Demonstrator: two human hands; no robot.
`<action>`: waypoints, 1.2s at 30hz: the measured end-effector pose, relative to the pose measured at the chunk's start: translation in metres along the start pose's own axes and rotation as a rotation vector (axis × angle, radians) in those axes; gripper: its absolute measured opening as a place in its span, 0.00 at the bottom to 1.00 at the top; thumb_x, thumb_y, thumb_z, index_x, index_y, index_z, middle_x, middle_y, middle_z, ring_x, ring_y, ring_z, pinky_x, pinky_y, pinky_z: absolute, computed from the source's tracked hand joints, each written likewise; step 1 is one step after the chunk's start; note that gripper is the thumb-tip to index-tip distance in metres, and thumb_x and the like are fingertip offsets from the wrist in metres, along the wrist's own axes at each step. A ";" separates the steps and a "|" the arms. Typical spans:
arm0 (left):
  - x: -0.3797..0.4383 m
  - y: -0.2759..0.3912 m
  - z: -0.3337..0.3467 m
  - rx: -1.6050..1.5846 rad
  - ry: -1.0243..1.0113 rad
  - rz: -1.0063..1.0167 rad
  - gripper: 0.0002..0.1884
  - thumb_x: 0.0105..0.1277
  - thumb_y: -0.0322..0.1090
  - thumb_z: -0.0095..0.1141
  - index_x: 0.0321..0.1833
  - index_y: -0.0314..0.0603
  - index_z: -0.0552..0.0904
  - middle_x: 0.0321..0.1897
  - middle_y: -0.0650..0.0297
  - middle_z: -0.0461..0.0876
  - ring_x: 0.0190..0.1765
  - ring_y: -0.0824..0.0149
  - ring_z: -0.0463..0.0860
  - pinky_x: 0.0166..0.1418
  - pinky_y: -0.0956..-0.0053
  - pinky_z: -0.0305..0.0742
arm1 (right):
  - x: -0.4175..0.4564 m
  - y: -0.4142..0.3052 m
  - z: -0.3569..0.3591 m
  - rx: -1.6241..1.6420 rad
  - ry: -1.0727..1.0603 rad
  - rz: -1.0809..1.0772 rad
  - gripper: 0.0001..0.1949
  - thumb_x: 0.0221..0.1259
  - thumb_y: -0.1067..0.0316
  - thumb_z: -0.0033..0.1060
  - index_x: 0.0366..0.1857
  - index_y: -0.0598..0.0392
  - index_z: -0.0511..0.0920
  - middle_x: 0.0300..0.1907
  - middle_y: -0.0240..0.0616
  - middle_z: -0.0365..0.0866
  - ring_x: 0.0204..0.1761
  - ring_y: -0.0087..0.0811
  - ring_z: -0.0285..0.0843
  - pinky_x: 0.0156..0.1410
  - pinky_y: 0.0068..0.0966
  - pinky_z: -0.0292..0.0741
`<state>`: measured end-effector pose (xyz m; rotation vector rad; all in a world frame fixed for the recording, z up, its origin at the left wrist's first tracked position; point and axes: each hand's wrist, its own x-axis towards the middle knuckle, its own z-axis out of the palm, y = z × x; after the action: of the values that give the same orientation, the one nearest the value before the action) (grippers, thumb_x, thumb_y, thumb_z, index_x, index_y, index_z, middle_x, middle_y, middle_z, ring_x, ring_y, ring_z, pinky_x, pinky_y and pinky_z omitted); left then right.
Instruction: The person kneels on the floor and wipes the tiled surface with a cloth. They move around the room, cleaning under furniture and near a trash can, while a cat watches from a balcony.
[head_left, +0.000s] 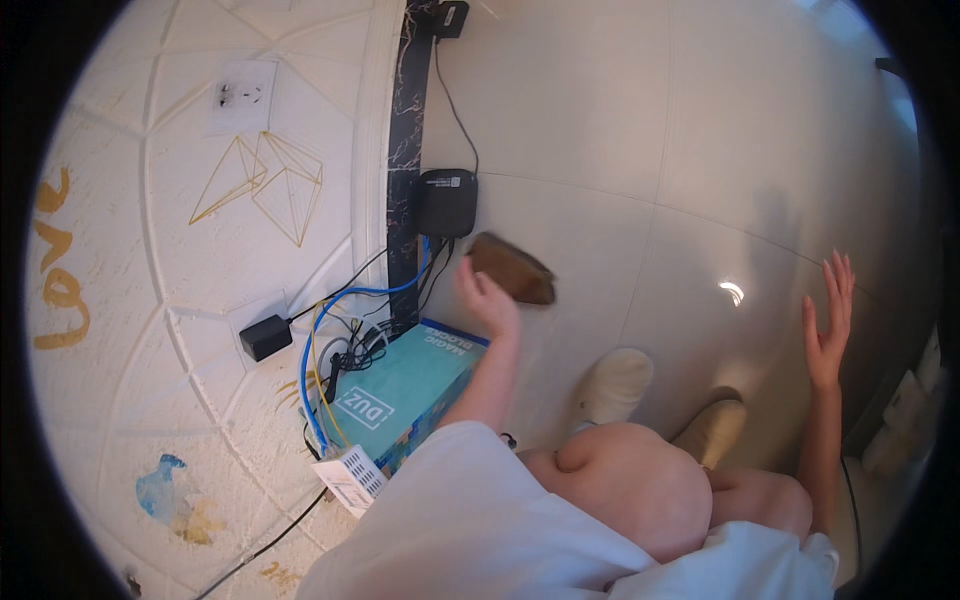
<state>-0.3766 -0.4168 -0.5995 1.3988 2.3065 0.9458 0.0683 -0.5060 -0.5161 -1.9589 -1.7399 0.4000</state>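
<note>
My left hand is low over the floor beside the wall, its fingers at the left end of a brown oblong object. That object looks dark-edged and blurred; whether the fingers grip it or only lie by it cannot be told. My right hand is raised well off to the right, fingers spread and pointing up the view, holding nothing. A black set-top or router box with blue and black cables stands against the dark skirting, just beyond my left hand.
Beside my left forearm is a teal toy-blocks box with tangled cables on it. A white vented device stands near its end. A black power adapter is at the wall, and another black box lies farther along. My shoes are on the tiles.
</note>
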 end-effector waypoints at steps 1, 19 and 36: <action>0.007 -0.009 -0.002 0.038 0.102 0.016 0.18 0.66 0.31 0.51 0.58 0.34 0.75 0.58 0.49 0.71 0.60 0.49 0.70 0.65 0.59 0.64 | -0.003 0.002 -0.001 -0.005 -0.001 0.011 0.24 0.61 0.73 0.55 0.63 0.57 0.69 0.69 0.44 0.63 0.75 0.44 0.50 0.77 0.44 0.44; 0.022 0.153 0.169 -0.209 -0.471 0.793 0.20 0.63 0.29 0.50 0.57 0.31 0.75 0.56 0.46 0.76 0.60 0.47 0.71 0.66 0.53 0.61 | -0.126 -0.022 0.022 0.491 -0.478 0.740 0.25 0.61 0.62 0.62 0.62 0.55 0.71 0.62 0.44 0.72 0.65 0.38 0.67 0.70 0.34 0.62; -0.107 0.189 0.174 -0.625 -1.177 0.900 0.25 0.64 0.28 0.53 0.65 0.35 0.71 0.60 0.54 0.76 0.64 0.57 0.72 0.70 0.65 0.62 | -0.234 -0.090 -0.042 1.076 -0.747 1.022 0.31 0.66 0.57 0.59 0.70 0.50 0.60 0.62 0.36 0.70 0.67 0.29 0.62 0.71 0.28 0.58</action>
<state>-0.1015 -0.3826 -0.6143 1.8947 0.4622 0.6038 -0.0199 -0.7363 -0.4555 -1.6729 -0.3153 2.0695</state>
